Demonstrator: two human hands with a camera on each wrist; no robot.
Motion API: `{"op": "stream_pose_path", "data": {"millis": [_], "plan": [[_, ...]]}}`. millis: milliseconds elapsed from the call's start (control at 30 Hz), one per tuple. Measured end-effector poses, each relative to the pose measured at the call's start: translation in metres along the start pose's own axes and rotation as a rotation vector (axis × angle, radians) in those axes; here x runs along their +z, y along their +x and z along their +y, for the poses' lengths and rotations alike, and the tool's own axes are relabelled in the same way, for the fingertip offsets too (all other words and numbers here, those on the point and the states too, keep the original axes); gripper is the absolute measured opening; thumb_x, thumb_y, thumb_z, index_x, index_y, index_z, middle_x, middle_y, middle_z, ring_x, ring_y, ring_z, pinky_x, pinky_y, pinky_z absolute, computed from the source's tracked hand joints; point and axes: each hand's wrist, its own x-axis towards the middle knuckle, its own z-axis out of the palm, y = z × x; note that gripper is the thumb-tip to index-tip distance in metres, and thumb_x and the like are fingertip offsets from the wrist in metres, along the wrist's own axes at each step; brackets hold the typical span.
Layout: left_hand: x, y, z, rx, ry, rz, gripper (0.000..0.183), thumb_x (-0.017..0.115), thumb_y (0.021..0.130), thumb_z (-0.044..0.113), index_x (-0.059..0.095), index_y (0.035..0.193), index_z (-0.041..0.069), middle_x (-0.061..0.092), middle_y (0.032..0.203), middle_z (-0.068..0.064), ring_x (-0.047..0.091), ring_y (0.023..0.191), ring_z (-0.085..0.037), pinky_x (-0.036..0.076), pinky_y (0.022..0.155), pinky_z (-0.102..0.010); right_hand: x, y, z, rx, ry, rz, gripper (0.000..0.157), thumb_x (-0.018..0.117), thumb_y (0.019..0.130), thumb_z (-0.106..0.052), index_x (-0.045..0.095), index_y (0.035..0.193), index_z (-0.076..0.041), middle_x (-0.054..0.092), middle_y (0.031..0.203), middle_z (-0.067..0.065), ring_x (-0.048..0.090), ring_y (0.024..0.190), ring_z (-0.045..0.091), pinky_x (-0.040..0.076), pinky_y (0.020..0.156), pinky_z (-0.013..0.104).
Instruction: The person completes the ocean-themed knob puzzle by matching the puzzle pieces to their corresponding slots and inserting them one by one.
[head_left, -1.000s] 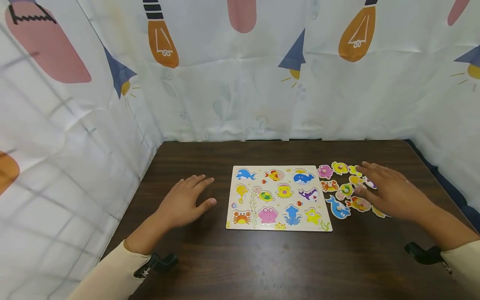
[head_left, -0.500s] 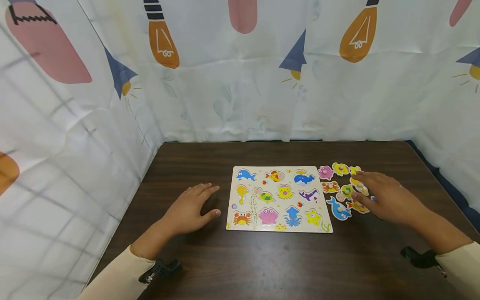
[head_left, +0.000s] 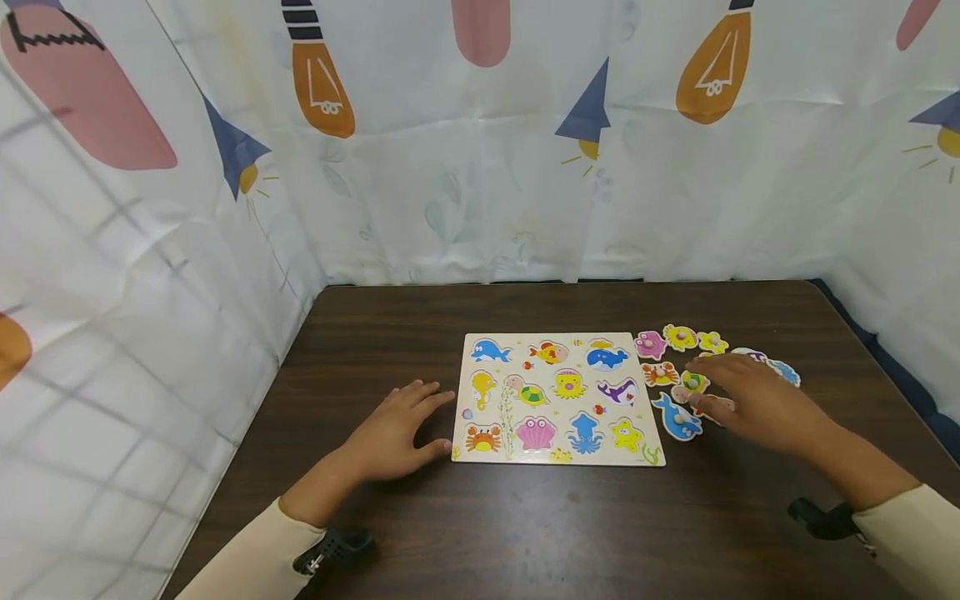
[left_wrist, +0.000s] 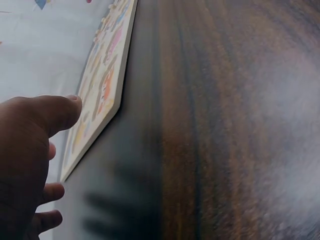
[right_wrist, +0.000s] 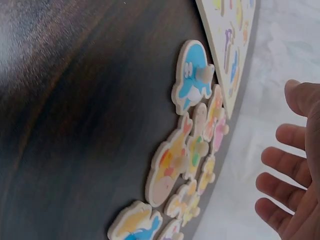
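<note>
A pale wooden puzzle board (head_left: 497, 402) with sea-animal pictures lies on the dark table (head_left: 510, 533). My left hand (head_left: 393, 435) is at its left edge, fingers spread and holding nothing; whether it touches the board I cannot tell. To the right of the board lie knobbed puzzle pieces: a blue dolphin piece (head_left: 677, 419), a crab piece (head_left: 660, 374), a pink piece (head_left: 650, 344) and several others. Over this group hovers my right hand (head_left: 757, 404), its fingers extended and nothing gripped. It hides part of the fish piece (right_wrist: 169, 167), which the right wrist view shows whole.
A white printed curtain (head_left: 465, 183) hangs behind the table and along both sides. Each wrist wears a dark strap mount, such as the left mount (head_left: 333, 550). Bare tabletop stretches in front of the board.
My left hand has moved right, up to the board's edge. My right hand has shifted left over the pieces, uncovering those at the far right. Board and pieces look unmoved.
</note>
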Motion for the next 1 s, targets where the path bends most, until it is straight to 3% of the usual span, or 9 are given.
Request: {"op": "stream_pose_path", "data": {"millis": [600,833,1000], "plan": [[0.012,0.000,0.000,-0.009,-0.032,-0.030,0.071,0.068,0.094,0.051,0.046,0.155,0.026,0.039,0.161,-0.010,0.027,0.151,-0.037,0.019,0.119,-0.062,0.027,0.001,-0.003,-0.149,-0.021,0.000,0.031,0.084,0.087,-0.022,0.076,0.116,-0.012,0.072,0.116,0.005,0.062,0.115,0.035,0.046,0.101,0.062],[0.012,0.001,0.002,-0.006,-0.042,-0.026,0.069,0.069,0.094,0.051,0.047,0.155,0.026,0.039,0.161,-0.009,0.027,0.151,-0.037,0.016,0.119,-0.064,0.030,0.001,-0.004,-0.144,0.007,-0.006,0.028,0.085,0.085,-0.016,0.076,0.111,-0.016,0.073,0.112,0.002,0.063,0.114,0.035,0.037,0.106,0.067],[0.013,0.001,0.002,-0.004,-0.043,-0.024,0.069,0.068,0.094,0.052,0.048,0.154,0.027,0.039,0.161,-0.009,0.026,0.152,-0.036,0.014,0.119,-0.064,0.033,0.002,-0.005,-0.156,0.005,-0.010,0.026,0.084,0.085,-0.014,0.077,0.110,-0.017,0.073,0.110,0.001,0.065,0.110,0.033,0.043,0.102,0.065]]}}
